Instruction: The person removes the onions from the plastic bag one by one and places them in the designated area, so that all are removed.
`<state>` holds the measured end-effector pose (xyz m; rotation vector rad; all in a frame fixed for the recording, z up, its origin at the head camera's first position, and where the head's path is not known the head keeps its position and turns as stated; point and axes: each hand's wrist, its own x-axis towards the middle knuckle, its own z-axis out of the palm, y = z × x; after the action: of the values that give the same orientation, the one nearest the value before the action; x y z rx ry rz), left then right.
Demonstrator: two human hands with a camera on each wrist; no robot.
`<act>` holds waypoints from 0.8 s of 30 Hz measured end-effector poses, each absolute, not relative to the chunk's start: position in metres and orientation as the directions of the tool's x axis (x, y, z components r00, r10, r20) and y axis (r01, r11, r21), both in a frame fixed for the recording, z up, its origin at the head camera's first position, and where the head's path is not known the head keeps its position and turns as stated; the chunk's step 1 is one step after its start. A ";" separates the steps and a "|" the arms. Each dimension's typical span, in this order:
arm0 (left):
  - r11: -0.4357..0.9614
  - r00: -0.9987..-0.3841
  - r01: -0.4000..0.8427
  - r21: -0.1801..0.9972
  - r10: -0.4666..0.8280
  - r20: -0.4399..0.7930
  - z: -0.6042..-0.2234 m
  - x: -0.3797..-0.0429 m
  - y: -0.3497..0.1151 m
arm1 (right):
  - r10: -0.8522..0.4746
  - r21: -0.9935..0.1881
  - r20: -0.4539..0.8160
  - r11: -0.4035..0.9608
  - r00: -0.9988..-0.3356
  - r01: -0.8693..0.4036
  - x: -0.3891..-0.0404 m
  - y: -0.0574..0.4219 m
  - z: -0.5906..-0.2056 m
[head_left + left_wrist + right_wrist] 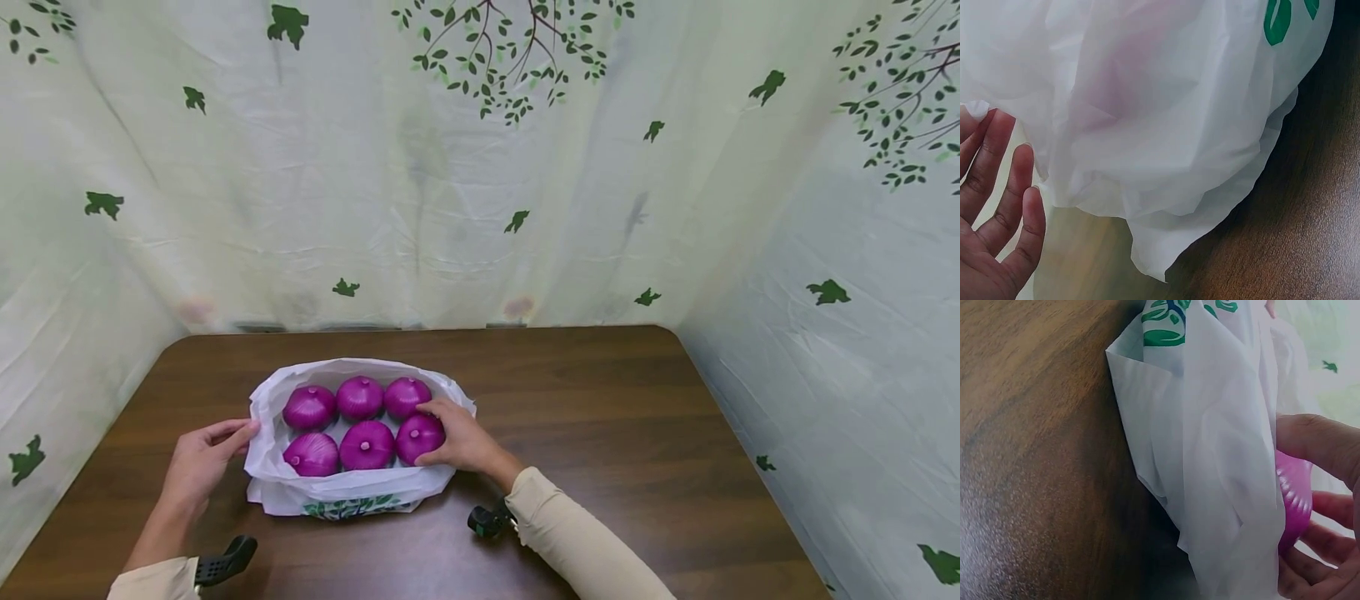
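Note:
A white plastic bag [262, 467] with a green leaf print lies on the table, its mouth spread wide. Inside sit several purple onions [367, 446] in two rows. My left hand [201, 462] pinches the bag's left rim between thumb and fingertips; in the left wrist view the other fingers [1022, 169] stand off the plastic. My right hand [465, 442] reaches over the right rim and grips the front right onion [420, 439], thumb in front and fingers behind. In the right wrist view that onion [1294, 494] shows between thumb and fingers, partly hidden by the bag.
The brown wooden table [600, 433] extends right of the bag and in front of it. A pale curtain [450, 183] with leaf prints hangs behind and on both sides. Black wrist devices sit at both cuffs, one at the left sleeve [157, 581].

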<state>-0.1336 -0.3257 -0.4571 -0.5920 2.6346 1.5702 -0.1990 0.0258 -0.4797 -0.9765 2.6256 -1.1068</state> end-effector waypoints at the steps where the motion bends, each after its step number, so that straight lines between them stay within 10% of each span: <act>1: 0.429 -0.930 -0.325 0.843 -0.309 -0.201 -0.457 -0.134 -0.326 | -0.610 -0.681 0.115 0.526 -0.784 -0.509 -0.199 0.025 -0.480; 24: 0.385 -0.924 -0.337 0.859 -0.310 -0.224 -0.458 -0.134 -0.325 | -0.609 -0.635 0.059 0.588 -0.791 -0.500 -0.198 0.020 -0.487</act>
<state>-0.1339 -0.3248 -0.4577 -0.6056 2.5925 1.6172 -0.1980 0.0203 -0.4868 -0.9330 2.6504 -0.9826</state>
